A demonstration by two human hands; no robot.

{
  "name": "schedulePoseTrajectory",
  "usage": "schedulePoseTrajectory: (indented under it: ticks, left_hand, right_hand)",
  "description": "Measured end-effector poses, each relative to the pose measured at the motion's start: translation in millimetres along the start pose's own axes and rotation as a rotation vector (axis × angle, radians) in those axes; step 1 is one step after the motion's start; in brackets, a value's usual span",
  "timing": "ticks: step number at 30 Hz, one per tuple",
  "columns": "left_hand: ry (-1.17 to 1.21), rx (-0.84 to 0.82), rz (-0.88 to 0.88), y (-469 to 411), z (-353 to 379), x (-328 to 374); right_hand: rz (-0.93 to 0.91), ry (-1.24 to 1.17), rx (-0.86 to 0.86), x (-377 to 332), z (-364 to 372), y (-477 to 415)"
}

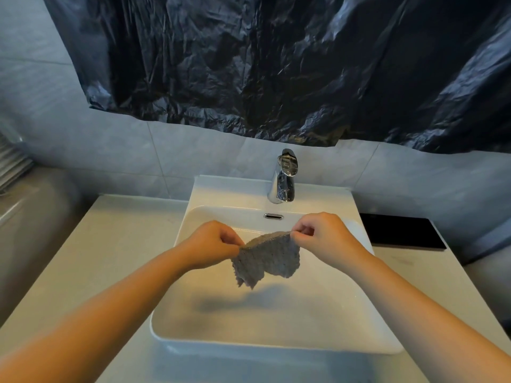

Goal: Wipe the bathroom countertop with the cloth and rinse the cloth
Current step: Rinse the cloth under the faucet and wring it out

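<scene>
We have the grey cloth point(266, 261) up in the air over the middle of the white basin point(276, 322), clear of the bowl, its shadow lying on the basin floor below. Our left hand point(213, 243) pinches the cloth's top left corner between thumb and fingertips, and our right hand point(323, 234) pinches the top right corner the same way, so both hands are closed on fabric. The held edge runs side to side between the two pinches, a little higher at the right, and the rest droops down toward us in two limp lobes.

What matters now is the chrome faucet point(283, 181): it stands at the back edge of the basin, straight ahead and beyond the cloth, with the spout aimed down at a spot behind the stretched edge. No water shows at the spout. The right hand sits slightly nearer the faucet than the left, so we judge it the likelier one to let go and reach for the lever, leaving the left to hold the cloth. The countertop point(110, 244) lies bare to the left of the basin, and a black tray point(401, 233) rests at the right back corner.
</scene>
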State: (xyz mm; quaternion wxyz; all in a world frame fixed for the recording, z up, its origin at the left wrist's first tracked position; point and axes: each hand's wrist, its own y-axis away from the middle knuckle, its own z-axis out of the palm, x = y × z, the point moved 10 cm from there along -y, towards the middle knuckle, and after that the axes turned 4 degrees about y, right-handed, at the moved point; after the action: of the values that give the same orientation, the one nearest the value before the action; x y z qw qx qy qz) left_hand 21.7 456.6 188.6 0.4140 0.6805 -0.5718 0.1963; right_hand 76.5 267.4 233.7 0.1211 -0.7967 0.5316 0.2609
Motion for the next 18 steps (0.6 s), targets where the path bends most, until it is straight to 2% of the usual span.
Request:
schedulePoseTrajectory:
  ticks: [3,6,10,14,18]
  left_hand:
    - [0.293,-0.069,-0.159,3.9,7.1,-12.5]
    - [0.584,-0.115,-0.286,11.2,15.2,-17.3]
    - [0.946,-0.124,-0.338,11.5,29.5,-8.5]
    - [0.879,-0.086,-0.264,3.0,31.2,0.7]
    - [0.870,-0.084,-0.269,-3.1,30.2,6.2]
  right_hand:
    - [0.126,-0.174,-0.004,12.6,-2.8,0.4]
    - [0.144,-0.301,0.004,14.6,-7.3,4.5]
    - [0.147,-0.556,-0.015,7.4,2.9,10.7]
    - [0.053,-0.568,0.078,-0.8,11.2,14.0]
    - [0.019,-0.582,0.070,-5.0,26.1,20.2]
